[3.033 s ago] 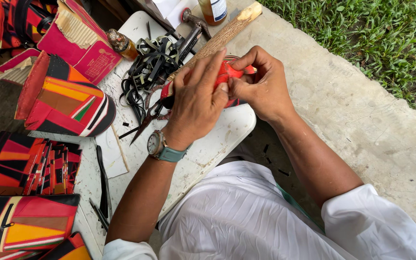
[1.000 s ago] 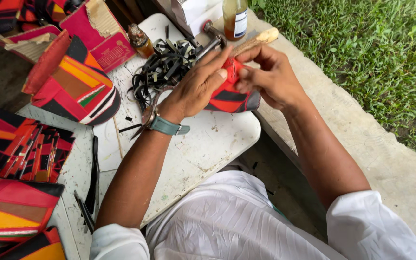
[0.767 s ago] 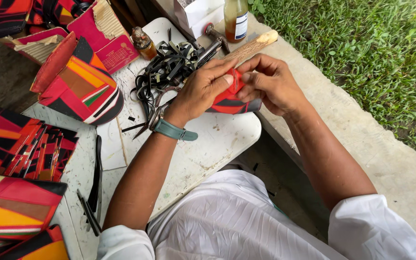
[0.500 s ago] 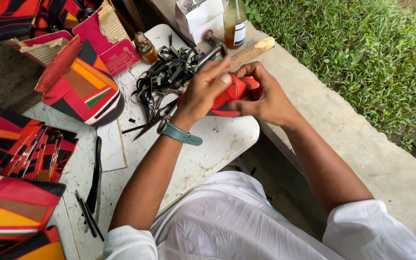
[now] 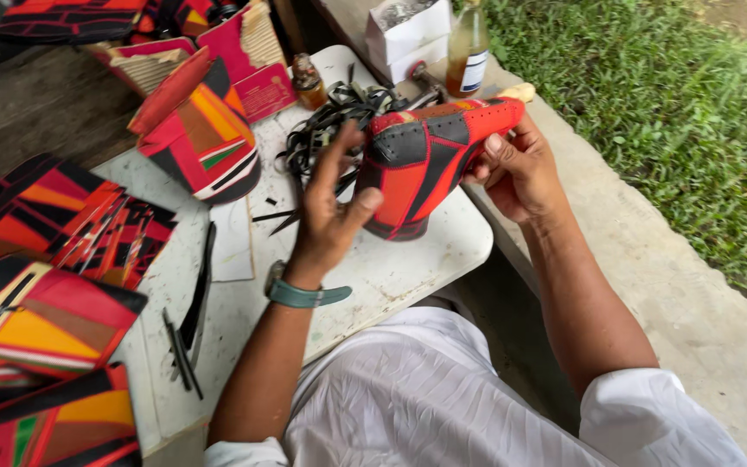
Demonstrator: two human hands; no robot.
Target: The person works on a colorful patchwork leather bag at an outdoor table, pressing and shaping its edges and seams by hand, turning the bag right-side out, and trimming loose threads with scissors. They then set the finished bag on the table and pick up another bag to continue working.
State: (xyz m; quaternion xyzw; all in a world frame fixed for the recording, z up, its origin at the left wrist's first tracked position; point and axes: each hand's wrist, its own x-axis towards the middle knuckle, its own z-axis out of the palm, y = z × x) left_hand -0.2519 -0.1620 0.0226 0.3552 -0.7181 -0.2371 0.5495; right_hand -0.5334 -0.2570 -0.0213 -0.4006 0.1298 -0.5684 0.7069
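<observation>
The red and black shoe [image 5: 430, 160] is held up just above the far right corner of the bench [image 5: 391, 277], its heel end low over the white top and its toe pointing away toward the grass [image 5: 650, 130]. The right hand [image 5: 520, 169] is closed on the toe end, thumb against the side and fingers wrapped under it, which carries the weight and tilts the shoe so that its stitched side faces the person. The left hand [image 5: 335, 212] is open, fingers spread and raised, with only the thumb tip against the shoe's lower side — a light steadying touch, not a grip. A teal wristwatch [image 5: 304, 294] sits on that wrist.

Just behind the shoe lies a tangle of black strips [image 5: 330, 121], within reach of the left hand, and a few loose black offcuts [image 5: 188, 329] lie along the near left part of the bench. Past the strips, at the far edge, stand a small brown bottle [image 5: 308, 82], a taller bottle of amber liquid [image 5: 467, 52] and a white box [image 5: 408, 35] — set back where they are clear of the working spot. A second, partly built shoe [image 5: 205, 143] in the same colours rests toward the far left of the bench, and flat patterned pieces [image 5: 54, 277] in red, orange and black are stacked off the left edge.
</observation>
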